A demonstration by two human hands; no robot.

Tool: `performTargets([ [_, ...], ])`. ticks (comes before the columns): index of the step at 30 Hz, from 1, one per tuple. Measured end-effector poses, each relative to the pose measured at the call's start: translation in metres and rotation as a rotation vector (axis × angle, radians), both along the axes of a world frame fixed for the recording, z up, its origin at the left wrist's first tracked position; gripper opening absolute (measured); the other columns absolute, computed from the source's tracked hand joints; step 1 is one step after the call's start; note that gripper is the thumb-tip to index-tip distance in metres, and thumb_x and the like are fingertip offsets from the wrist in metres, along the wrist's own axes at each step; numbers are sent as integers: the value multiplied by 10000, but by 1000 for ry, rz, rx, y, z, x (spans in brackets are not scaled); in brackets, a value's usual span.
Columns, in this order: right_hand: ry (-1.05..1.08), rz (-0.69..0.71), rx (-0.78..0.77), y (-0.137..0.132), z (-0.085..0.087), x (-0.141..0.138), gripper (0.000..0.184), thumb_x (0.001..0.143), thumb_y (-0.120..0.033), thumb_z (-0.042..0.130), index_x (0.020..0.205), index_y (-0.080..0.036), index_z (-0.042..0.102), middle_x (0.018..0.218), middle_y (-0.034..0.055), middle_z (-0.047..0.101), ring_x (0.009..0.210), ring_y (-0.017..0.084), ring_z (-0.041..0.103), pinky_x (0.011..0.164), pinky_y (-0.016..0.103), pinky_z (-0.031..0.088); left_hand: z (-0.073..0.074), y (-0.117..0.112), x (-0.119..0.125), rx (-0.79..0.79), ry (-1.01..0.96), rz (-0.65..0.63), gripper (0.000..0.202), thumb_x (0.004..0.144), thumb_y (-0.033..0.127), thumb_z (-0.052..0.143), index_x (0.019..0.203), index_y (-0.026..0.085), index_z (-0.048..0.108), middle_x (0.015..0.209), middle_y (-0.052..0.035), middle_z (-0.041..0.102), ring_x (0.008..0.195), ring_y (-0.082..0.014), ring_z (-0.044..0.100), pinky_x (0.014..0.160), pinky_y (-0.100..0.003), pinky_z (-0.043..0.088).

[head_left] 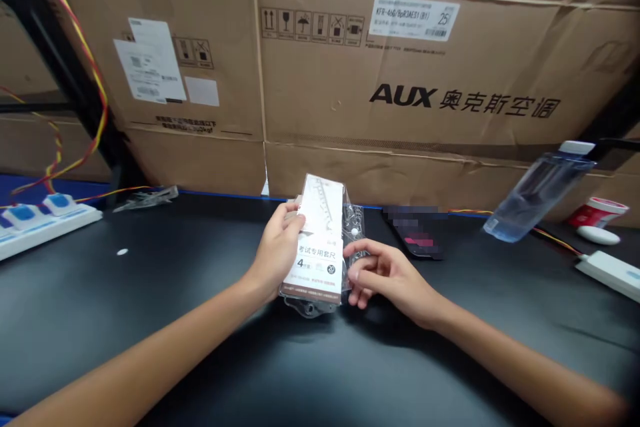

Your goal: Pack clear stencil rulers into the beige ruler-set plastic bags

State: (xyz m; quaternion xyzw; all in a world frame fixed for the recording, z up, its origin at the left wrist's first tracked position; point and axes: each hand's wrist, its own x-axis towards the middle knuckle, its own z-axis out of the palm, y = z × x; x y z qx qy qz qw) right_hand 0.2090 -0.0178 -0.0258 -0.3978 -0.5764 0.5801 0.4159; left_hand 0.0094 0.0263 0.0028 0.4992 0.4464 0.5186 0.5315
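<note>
A ruler set (320,240) in a clear plastic pouch with a white printed card is held up tilted above the black table. My left hand (281,243) is closed on its left edge, thumb on the card's front. Beside the right edge, my right hand (383,273) has its fingers curled, with thumb and fingertips at the pouch's clear side flap (354,220). A white snap button shows on this flap. Clear plastic pieces stick out below the card; their full shape is hidden.
Large cardboard boxes (320,80) stand behind the table. A dark phone (413,233) lies right of the pouch, near a tilted water bottle (540,190), a red-and-white tub (597,213) and a white mouse (599,235). Power strips (50,223) sit left and right.
</note>
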Motion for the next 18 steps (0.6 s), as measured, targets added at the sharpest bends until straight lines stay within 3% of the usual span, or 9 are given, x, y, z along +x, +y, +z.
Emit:
performTargets([
  [6,-68,-11,71,1,-6,-1,236,848,-297,738,1010,-183,610,667,-19,680,576,132,668,545,237,533,1,0,-1,-19,-28,21,195,880,276,551,1068,232,580,671,21,607,540,-127,574,495,-204,480],
  [18,-81,36,107,-4,-4,-1,178,852,-280,737,982,-170,685,740,11,704,603,120,660,602,246,521,1,0,0,-27,-88,83,229,874,286,568,1095,230,595,721,12,624,551,-132,581,472,-206,477],
])
